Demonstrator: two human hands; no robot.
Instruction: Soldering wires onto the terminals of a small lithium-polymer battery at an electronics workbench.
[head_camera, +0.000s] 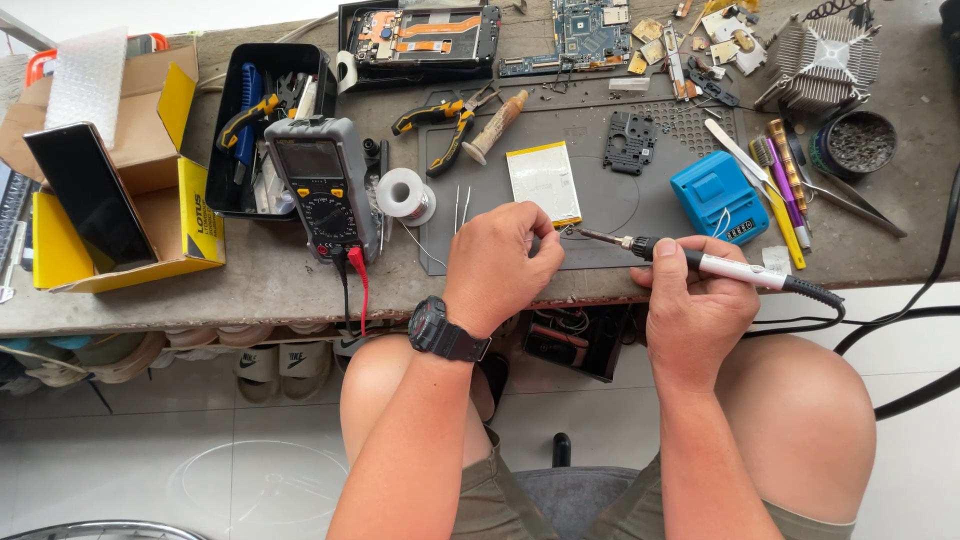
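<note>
The right hand (700, 300) has its grip wrapped around a soldering iron (720, 265), tip aimed left toward the left hand (500, 260), whose grip is curled, pinching something too small to tell, beside the flat battery pack (545, 182) on the grey mat (640, 210); steady both wrists on the table (270, 285) edge, I judge. Open room lies on the mat between them; the blue box (718, 197) and solder spool (405, 195) crowd the sides.

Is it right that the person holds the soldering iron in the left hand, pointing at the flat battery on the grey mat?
Not quite. The head view shows the soldering iron in the right hand, not the left. Its tip does point toward the flat battery on the grey mat.
</note>
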